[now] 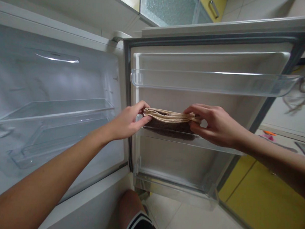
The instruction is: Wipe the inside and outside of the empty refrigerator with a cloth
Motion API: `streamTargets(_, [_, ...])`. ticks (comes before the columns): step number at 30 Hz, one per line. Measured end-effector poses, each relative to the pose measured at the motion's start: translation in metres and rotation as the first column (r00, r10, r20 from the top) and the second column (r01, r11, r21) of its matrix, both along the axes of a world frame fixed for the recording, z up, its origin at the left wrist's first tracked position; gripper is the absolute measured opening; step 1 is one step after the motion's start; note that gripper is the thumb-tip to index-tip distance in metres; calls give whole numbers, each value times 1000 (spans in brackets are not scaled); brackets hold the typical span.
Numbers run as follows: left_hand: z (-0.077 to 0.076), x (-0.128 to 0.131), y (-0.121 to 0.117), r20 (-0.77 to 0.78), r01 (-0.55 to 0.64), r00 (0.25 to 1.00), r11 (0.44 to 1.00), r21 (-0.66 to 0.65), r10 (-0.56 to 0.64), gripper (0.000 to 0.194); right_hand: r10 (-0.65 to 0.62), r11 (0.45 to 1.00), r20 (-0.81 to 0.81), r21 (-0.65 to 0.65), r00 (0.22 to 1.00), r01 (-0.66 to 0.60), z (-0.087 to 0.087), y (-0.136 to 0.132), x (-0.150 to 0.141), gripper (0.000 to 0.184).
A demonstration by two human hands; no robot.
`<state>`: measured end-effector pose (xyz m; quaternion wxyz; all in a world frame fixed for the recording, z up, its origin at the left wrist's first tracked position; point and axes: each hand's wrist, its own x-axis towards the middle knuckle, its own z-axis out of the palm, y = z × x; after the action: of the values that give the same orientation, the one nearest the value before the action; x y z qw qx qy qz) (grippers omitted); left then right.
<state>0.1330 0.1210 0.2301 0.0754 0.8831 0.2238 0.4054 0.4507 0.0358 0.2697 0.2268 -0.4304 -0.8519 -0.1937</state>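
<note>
A folded dark brown cloth (pixel 167 125) with beige trimmed edges sits partly down in the clear middle bin (pixel 216 145) of the open fridge door. My left hand (pixel 131 120) pinches its left end between thumb and fingers. At the opposite end my right hand (pixel 212 125) grips the beige edge the same way. The layered rim faces up toward me, and the lower part shows dimly through the clear plastic. What the cloth item is exactly, I cannot tell.
Above the middle bin runs another clear door bin (pixel 206 81). To the left, the fridge interior holds a glass shelf (pixel 62 108). Yellow cabinets (pixel 264 195) stand at the lower right. My knee (pixel 130 204) is just below the door, over the tiled floor (pixel 189 219).
</note>
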Motion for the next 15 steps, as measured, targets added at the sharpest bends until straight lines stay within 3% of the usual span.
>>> streamTargets(2, [-1, 7, 10, 43, 61, 998, 979, -193, -54, 25, -39, 985, 47, -167, 998, 46, 10, 5, -2, 27])
streamTargets(4, [-4, 14, 20, 60, 96, 995, 945, -313, -82, 30, 2, 951, 65, -308, 998, 18, 18, 12, -9, 37])
streamTargets(8, [-10, 24, 33, 43, 4, 999, 941, -340, 11, 36, 70, 876, 45, -481, 997, -40, 23, 38, -35, 63])
streamTargets(11, [-11, 27, 33, -48, -148, 989, 964, -220, 141, 34, -23, 863, 99, -500, 995, 70, 17, 66, -55, 48])
streamTargets(13, [-11, 28, 29, -41, -203, 978, 979, -21, 202, 32, -53, 856, 155, -501, 986, 125, 12, 82, -63, 41])
streamTargets(15, [-10, 28, 22, -30, -188, 980, 960, 209, 198, 28, -37, 878, 237, -457, 971, 146, 9, 90, -67, 37])
